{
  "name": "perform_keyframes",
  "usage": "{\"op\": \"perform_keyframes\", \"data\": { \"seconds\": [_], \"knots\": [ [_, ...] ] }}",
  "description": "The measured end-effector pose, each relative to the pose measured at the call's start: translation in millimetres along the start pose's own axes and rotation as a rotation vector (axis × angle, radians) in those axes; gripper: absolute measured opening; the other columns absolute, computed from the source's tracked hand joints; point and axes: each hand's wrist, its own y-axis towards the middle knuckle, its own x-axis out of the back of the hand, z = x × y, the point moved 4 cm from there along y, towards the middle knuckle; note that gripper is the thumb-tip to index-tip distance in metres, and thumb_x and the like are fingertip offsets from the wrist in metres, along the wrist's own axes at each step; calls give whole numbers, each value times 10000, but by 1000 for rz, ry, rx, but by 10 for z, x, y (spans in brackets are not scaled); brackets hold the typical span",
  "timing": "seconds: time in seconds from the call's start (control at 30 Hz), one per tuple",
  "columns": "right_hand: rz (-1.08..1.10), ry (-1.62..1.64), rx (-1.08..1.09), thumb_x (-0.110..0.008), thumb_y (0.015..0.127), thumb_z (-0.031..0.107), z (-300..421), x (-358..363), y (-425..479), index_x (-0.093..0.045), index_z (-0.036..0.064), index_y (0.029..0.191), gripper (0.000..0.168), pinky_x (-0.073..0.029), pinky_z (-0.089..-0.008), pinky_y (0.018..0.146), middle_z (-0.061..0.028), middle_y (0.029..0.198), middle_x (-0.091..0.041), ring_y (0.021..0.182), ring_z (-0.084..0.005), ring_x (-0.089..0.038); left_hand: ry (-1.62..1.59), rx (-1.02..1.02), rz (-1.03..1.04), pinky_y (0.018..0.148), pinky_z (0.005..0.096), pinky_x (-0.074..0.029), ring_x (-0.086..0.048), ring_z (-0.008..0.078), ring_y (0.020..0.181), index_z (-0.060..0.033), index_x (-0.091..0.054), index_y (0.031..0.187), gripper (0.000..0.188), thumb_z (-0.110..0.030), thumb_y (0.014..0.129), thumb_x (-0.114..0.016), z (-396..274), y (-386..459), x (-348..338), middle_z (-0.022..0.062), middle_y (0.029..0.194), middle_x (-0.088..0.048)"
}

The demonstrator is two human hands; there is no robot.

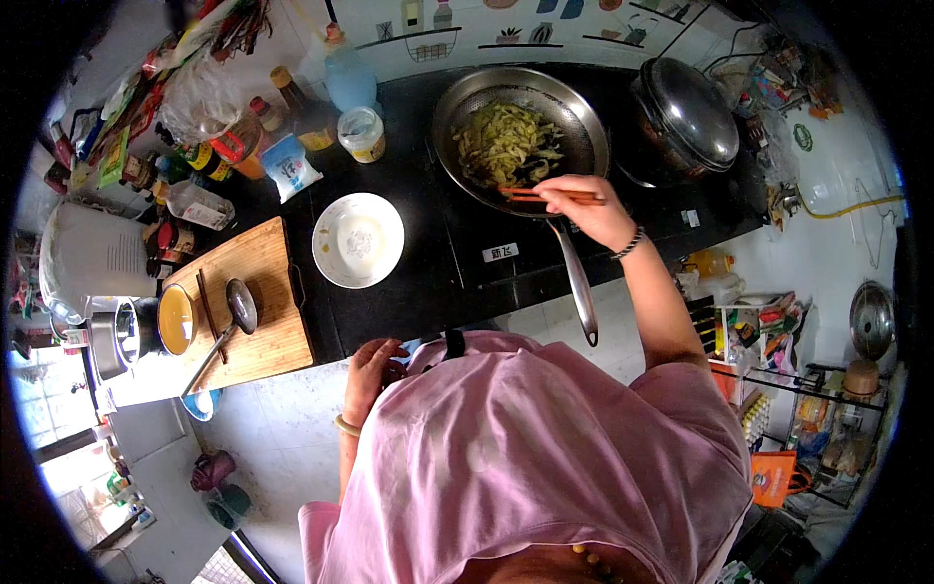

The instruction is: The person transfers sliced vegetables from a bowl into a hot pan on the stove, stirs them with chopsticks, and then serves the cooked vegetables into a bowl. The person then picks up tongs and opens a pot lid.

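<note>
My right hand [587, 208] grips a pair of wooden chopsticks [522, 193] over the near rim of a steel frying pan [584, 146]. The chopstick tips reach the near edge of the shredded greenish-yellow food [507, 139] in the pan. The pan's metal handle [576, 285] points towards me. My left hand [372, 372] hangs near the counter's front edge, its fingers curled; whether it touches anything cannot be told. Left of the pan stands a white bowl [358, 241] with a little residue inside.
A wooden cutting board [255, 292] at the left bears a metal ladle [241, 306], dark chopsticks and a yellow bowl [177, 319]. Behind are a glass jar [361, 135], a white-and-blue packet [290, 168] and several bottles. A lidded pot [689, 113] stands right of the pan.
</note>
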Motion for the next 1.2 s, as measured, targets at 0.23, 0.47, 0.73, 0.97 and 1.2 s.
{"op": "perform_keyframes", "data": {
  "seconds": [0.23,0.47,0.73,0.97,1.2],
  "knots": [
    [-193,-286,114,-664,835,167,-487,574,512,-683,45,927,154,-474,-275,638,-62,805,-669,697,-139,-608,-6,15,-37,514,209,-449,-576,104,587,5,-590,997,224,-201,921,-551,-44,-78,-15,87,863,-650],
    [-314,-300,29,-654,862,198,-614,957,886,-703,66,952,167,-494,-273,663,-54,860,-686,753,-131,-628,11,10,-48,538,222,-473,-588,113,595,24,-603,1002,231,-185,922,-546,60,-81,77,90,842,-660],
    [-144,-143,-51,-603,901,223,-629,695,775,-674,4,1001,251,-540,-276,654,-83,877,-686,715,-133,-640,-31,28,-58,539,223,-472,-594,118,603,17,-599,1010,226,-184,918,-551,36,-104,37,99,861,-657],
    [-36,-17,31,-603,899,220,-24,420,250,-670,2,993,247,-536,-246,664,-65,856,-684,726,-116,-638,-24,18,-56,538,220,-472,-596,115,608,11,-599,1005,226,-193,915,-560,71,-53,26,96,872,-656],
    [-67,-394,192,-639,847,157,-204,117,340,-664,28,936,158,-425,-258,551,-72,766,-644,591,-127,-547,13,15,-41,535,216,-471,-598,110,606,12,-599,1000,234,-204,924,-545,0,-35,-47,96,871,-655]
  ]
}}
